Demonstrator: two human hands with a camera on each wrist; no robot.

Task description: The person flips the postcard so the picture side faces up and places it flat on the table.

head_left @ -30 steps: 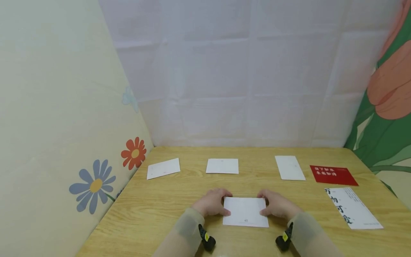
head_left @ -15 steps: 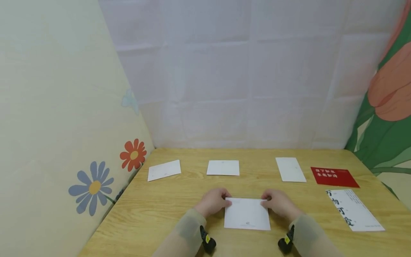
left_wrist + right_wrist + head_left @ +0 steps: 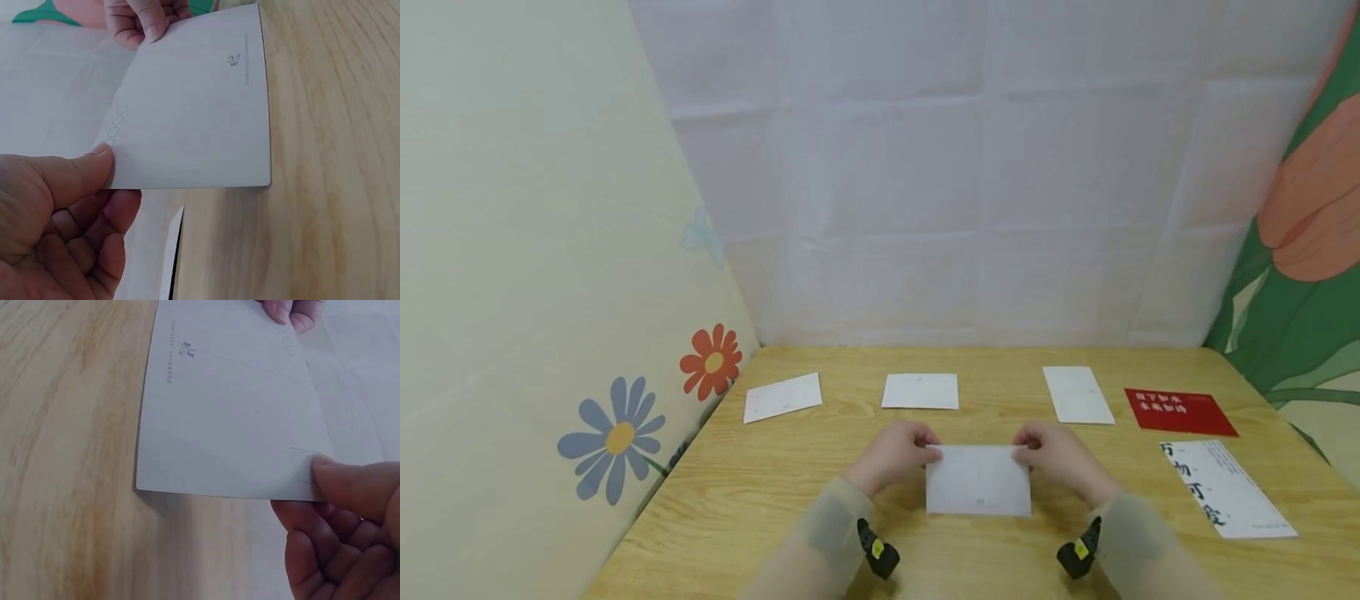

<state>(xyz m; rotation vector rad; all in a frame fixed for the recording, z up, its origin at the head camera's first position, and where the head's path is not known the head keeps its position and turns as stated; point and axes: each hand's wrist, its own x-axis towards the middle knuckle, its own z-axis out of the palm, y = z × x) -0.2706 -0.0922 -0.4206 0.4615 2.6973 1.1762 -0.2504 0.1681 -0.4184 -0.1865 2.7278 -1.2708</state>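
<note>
A white postcard (image 3: 977, 482) is tilted up between my two hands, its far edge raised. My left hand (image 3: 895, 457) pinches its far left corner, thumb on top and fingers curled beneath, as the left wrist view shows. At the far right corner my right hand (image 3: 1060, 458) grips it the same way. The postcard's visible face (image 3: 194, 106) carries small printed circles, a thin line and a little bird-like logo. In the right wrist view, the right thumb lies over a printed box on the postcard (image 3: 225, 425).
Along the back of the wooden table (image 3: 760, 517) lie white cards: one at left (image 3: 783, 397), one in the middle (image 3: 920, 391), one at right (image 3: 1078, 394). A red card (image 3: 1181, 412) and a white card with black characters (image 3: 1227, 489) lie further right. A white cloth (image 3: 925, 208) hangs behind.
My hands slid from the postcard's sides to its far corners, then lifted that edge, so the postcard went from lying flat to tilted up toward me. The other cards stayed put.
</note>
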